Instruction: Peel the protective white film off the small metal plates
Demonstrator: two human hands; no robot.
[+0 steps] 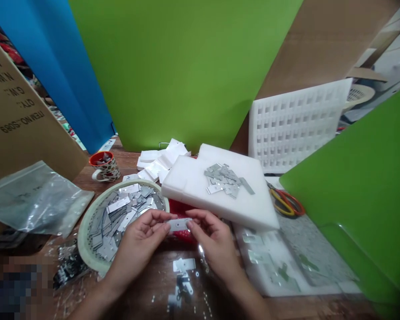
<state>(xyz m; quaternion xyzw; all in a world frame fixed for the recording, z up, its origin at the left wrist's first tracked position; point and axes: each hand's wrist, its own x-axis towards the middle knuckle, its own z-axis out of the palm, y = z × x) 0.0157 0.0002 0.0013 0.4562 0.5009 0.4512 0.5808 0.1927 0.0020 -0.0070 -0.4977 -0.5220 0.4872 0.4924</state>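
A small metal plate (178,225) is held above the table between basket (82,240) and foam block (186,175), long axis running left to right, broad face toward the camera. Its left end is pinched by the closed thumb and fingers of the left hand (146,234), its right end likewise by the right hand (216,235). On the carton (23,146), inverted print is read: "ITEM NO.", "QTY", "G.W.", "N.W."

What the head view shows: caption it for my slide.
Left hand and right hand hold a flat metal plate near a basket of metal pieces and a white foam block.
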